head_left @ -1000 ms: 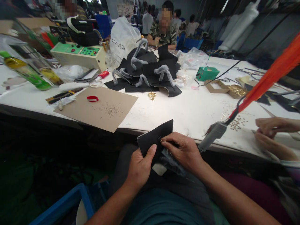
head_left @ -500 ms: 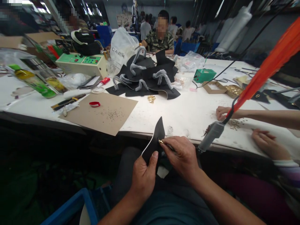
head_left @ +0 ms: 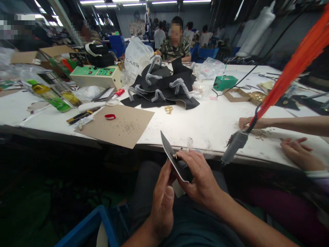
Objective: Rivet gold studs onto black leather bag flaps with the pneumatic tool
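Note:
A thin black piece point(head_left: 171, 152) with a pale edge is tilted above my lap, just off the table's front edge. My right hand point(head_left: 199, 175) grips it from the right, fingers beside a small gold metal part point(head_left: 175, 155) on its face. My left hand point(head_left: 163, 202) is at the back of the piece, its fingertips behind it and its thumb apart, not wrapped round it. Further back on the white table point(head_left: 205, 127) lie a small heap of gold parts point(head_left: 168, 109) and a pile of black pieces with grey wrapped handles point(head_left: 161, 84).
Brown cardboard point(head_left: 120, 123) with small bits lies at the left. A grey tool point(head_left: 235, 146) hangs under orange strands point(head_left: 295, 65) at the right, near another person's hands point(head_left: 295, 151). A blue crate point(head_left: 84, 226) stands at the lower left.
The black piece has turned and tilted, showing its edge. My left hand has loosened its thumb grip and slid behind it; my right hand has taken hold of its lower side.

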{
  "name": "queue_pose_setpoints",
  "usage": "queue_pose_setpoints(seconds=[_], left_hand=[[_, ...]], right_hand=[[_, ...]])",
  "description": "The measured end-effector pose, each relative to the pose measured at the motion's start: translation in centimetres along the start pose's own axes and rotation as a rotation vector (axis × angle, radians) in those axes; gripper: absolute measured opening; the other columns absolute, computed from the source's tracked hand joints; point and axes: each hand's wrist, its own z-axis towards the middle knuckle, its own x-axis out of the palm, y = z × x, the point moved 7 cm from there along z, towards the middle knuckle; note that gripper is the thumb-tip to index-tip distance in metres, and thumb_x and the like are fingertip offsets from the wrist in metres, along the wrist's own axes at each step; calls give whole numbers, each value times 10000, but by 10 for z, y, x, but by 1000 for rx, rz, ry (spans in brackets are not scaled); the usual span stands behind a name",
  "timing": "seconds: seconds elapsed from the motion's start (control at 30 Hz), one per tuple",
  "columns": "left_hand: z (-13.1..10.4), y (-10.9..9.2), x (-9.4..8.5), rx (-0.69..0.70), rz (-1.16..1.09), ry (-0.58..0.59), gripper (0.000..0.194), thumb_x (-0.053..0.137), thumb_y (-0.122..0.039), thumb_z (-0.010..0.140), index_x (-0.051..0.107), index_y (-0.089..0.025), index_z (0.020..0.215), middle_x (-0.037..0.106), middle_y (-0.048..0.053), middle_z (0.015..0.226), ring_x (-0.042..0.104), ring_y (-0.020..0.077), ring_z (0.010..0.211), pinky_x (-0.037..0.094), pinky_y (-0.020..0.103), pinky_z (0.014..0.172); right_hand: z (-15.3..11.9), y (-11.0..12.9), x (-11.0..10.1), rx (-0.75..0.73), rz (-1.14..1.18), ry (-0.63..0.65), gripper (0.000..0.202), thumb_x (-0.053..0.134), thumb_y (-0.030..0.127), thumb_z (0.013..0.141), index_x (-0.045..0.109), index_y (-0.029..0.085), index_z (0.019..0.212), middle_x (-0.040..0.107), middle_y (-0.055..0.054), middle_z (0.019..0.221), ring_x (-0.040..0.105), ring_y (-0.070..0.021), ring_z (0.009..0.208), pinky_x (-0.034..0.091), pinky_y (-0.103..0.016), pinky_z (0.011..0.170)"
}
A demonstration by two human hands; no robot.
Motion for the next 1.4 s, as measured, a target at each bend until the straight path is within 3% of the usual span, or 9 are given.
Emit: queue_pose_setpoints(seconds=[0.17, 0.3, 0.43, 0.57, 0.77, 0.87, 0.97, 1.1, 1.4], left_hand=[[8, -24, -8, 125, 121, -143, 522, 818, -469, 854, 695, -222, 1297, 709, 102, 1387, 634, 323, 1333, 507, 378, 1133], [24, -35, -22, 120, 183, -224, 775, 965, -370, 673, 612, -225, 1347, 763, 91, 1251, 733, 280, 1136, 586, 339, 985], [35, -50, -30, 202, 355, -212, 952, 968, -295, 649, 518, -260, 1487, 671, 104, 1414, 674, 290, 1255, 547, 351, 1064], [38, -75, -22, 403, 568, -73, 516, 955, -217, 627, 726, -241, 1088, 637, 102, 1455, 584, 322, 1374, 443, 404, 1191], [35, -78, 4, 344, 573, 197, 225, 866, -202, 759, 645, -246, 758, 809, 93, 964, 752, 286, 954, 579, 391, 885], [32, -78, 9, 343, 601, 117, 225, 860, -209, 777, 643, -247, 728, 808, 63, 886, 758, 253, 862, 577, 366, 858], [37, -71, 6, 258, 673, 14, 189, 830, -239, 799, 650, -235, 739, 782, 26, 835, 731, 213, 800, 564, 317, 794], [73, -54, 2, 151, 811, 24, 117, 779, -223, 782, 663, -213, 799, 680, -36, 733, 633, 152, 697, 497, 261, 678], [200, -9, 11, -24, 673, 87, 284, 769, -127, 686, 695, -175, 956, 771, 25, 900, 710, 202, 807, 549, 298, 718]], right_hand=[[-7, 9, -2, -86, 87, 11, 606, 535, 97, 930, 473, 273, 1507, 668, -128, 1384, 621, -289, 1300, 423, -563, 1153], [-12, 10, -7, -127, 178, 102, 623, 545, 65, 919, 484, 260, 1507, 668, -127, 1380, 623, -265, 1299, 421, -535, 1163], [-16, 2, -12, -140, 247, 139, 624, 532, 59, 935, 482, 268, 1522, 668, -117, 1397, 609, -250, 1332, 418, -510, 1178], [-19, -7, -13, -125, 305, 206, 569, 522, 123, 969, 502, 290, 1512, 668, -95, 1413, 594, -254, 1365, 389, -531, 1209], [-11, -10, -22, -103, 391, 146, 460, 618, 216, 1025, 567, 300, 1474, 729, -87, 1327, 676, -251, 1263, 443, -524, 1178], [-10, -13, -24, -1, 432, 73, 371, 662, 211, 1016, 664, 304, 1375, 774, -58, 1233, 719, -251, 1179, 498, -482, 1125], [-16, -30, -13, 330, 508, 95, 159, 668, 275, 1015, 779, 260, 1129, 800, -27, 1026, 753, -220, 934, 602, -355, 860], [-20, -62, 6, 737, 536, 131, 275, 713, 452, 953, 802, 192, 952, 783, -27, 832, 715, -204, 721, 541, -278, 604], [29, -158, 27, 910, 80, 152, 357, 699, 468, 878, 794, 127, 923, 799, -133, 869, 751, -295, 850, 510, -337, 696]])
